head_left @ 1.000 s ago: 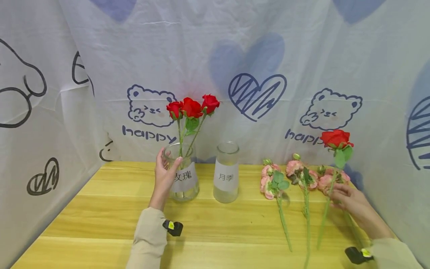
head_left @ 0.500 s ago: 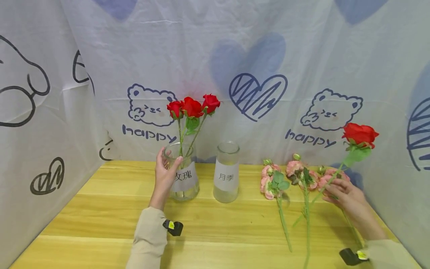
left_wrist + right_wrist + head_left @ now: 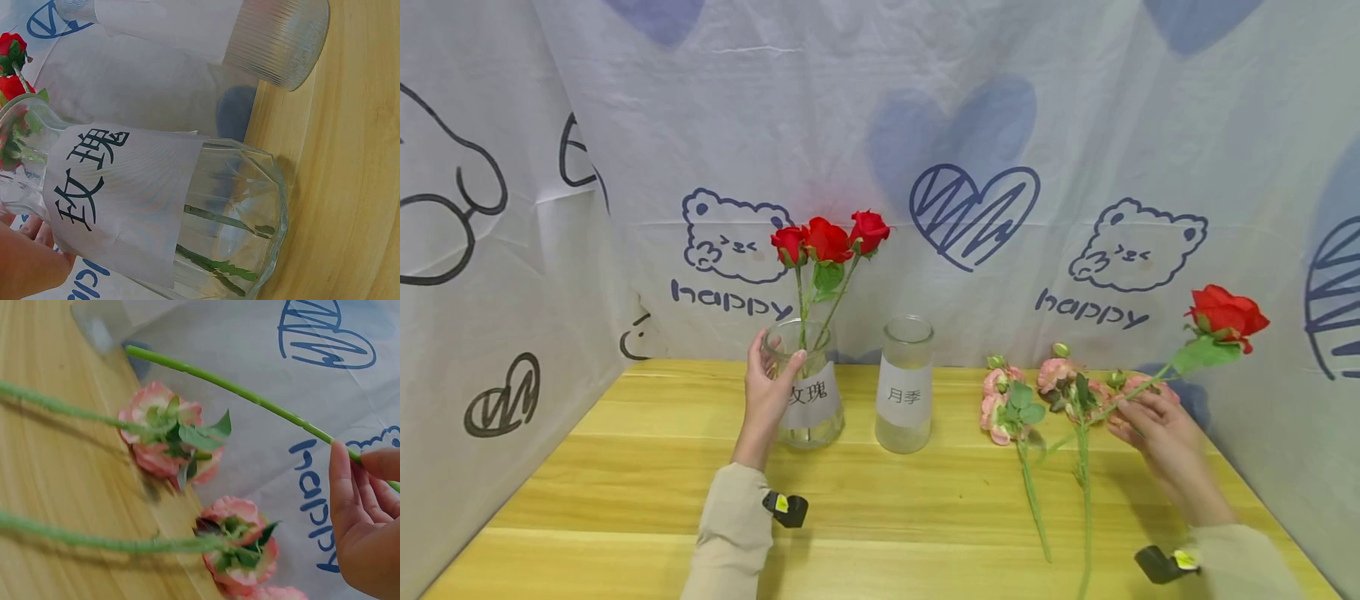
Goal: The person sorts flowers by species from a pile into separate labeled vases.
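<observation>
My left hand grips the neck of a glass vase on the left, thumb in front and fingers behind. Its paper label bears dark characters, and red roses stand in it, their stem ends showing through the glass in the left wrist view. On the right, my right hand pinches the green stem of a single rose. That rose leans, bloom to the upper right, its bare stem end pointing left. Pink flowers lie on the table under and beside this hand.
A second, narrower glass vase with a label stands right of the first, with no flowers in it. The wooden table meets a printed cloth at the back and sides.
The rose in my right hand has tilted from near upright to leaning right, its stem end swinging left. That hand has shifted slightly left. My left hand stays on the vase.
</observation>
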Available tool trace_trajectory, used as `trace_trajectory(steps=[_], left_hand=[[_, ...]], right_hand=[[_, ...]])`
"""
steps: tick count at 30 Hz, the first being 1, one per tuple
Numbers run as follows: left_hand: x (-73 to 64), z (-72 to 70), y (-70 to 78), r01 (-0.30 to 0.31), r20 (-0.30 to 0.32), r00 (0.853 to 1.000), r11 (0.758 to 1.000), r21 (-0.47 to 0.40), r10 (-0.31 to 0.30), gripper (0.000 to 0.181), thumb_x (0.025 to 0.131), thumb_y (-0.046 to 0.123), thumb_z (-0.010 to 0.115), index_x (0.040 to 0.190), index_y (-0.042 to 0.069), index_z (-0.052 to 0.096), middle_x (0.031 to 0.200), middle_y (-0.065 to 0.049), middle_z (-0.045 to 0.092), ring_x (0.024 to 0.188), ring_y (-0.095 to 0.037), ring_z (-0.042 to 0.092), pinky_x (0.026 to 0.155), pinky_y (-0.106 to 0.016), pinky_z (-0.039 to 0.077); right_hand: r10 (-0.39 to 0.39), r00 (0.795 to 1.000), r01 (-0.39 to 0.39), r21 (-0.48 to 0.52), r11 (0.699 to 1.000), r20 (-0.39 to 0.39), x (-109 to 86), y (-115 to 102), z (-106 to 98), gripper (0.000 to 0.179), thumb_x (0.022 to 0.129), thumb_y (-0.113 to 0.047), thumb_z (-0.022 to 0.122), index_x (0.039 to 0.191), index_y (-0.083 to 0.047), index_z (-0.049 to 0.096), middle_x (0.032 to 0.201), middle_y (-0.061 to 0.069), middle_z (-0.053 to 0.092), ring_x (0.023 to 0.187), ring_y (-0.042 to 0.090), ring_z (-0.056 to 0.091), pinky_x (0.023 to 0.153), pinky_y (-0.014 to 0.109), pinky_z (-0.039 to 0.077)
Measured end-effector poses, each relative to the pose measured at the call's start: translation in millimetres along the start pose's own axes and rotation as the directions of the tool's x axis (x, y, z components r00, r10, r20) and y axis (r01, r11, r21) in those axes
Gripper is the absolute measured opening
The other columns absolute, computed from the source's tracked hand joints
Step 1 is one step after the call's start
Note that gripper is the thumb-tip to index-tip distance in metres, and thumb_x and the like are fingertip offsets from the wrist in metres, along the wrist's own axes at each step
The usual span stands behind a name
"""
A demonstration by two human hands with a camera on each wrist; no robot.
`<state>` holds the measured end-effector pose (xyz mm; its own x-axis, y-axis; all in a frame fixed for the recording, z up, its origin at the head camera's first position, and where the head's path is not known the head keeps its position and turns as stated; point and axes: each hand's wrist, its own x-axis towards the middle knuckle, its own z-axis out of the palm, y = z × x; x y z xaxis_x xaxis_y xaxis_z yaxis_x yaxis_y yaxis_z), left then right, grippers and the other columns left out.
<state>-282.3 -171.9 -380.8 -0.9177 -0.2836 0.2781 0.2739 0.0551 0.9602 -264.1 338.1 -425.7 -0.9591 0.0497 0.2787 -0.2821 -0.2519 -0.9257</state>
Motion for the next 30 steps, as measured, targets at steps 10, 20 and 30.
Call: trace_trajectory(steps=[10, 20, 30], left_hand=[[0.0, -0.5, 0.0, -0.001, 0.000, 1.000, 1.000, 0.002, 0.001, 0.079, 0.092, 0.023, 0.065, 0.154, 0.012, 0.017, 0.153, -0.015, 0.031, 0.140, -0.031, 0.026, 0.116, -0.043, 0.017], [-0.5, 0.5, -0.8, 0.001, 0.001, 1.000, 1.000, 0.000, -0.001, 0.079, 0.092, 0.023, 0.065, 0.154, 0.012, 0.017, 0.153, -0.014, 0.031, 0.140, -0.031, 0.026, 0.116, -0.042, 0.017], [0.5, 0.3, -1.8, 0.000, 0.001, 1.000, 1.000, 0.001, 0.000, 0.080, 0.092, 0.024, 0.066, 0.154, 0.012, 0.017, 0.153, -0.014, 0.031, 0.140, -0.030, 0.026, 0.116, -0.042, 0.017]], right_hand=[[0.020, 0.995, -0.006, 0.152, 0.988, -0.095, -6.5, -28.0, 65.2, 0.017, 0.095, 0.006, 0.054, 0.084, -0.004, 0.063, 0.087, 0.001, 0.068, 0.077, 0.010, 0.066, 0.062, 0.023, 0.057], [0.123, 0.986, -0.102, 0.173, 0.980, -0.115, 5.8, -29.8, 98.4, 0.013, 0.096, -0.007, 0.059, 0.084, -0.012, 0.059, 0.090, -0.005, 0.063, 0.084, 0.004, 0.064, 0.068, 0.020, 0.053], [0.088, 0.982, -0.068, 0.119, 0.991, -0.165, 16.8, -38.9, 135.4, 0.010, 0.098, -0.007, 0.056, 0.090, -0.010, 0.063, 0.093, -0.005, 0.064, 0.087, 0.007, 0.063, 0.073, 0.021, 0.052]])
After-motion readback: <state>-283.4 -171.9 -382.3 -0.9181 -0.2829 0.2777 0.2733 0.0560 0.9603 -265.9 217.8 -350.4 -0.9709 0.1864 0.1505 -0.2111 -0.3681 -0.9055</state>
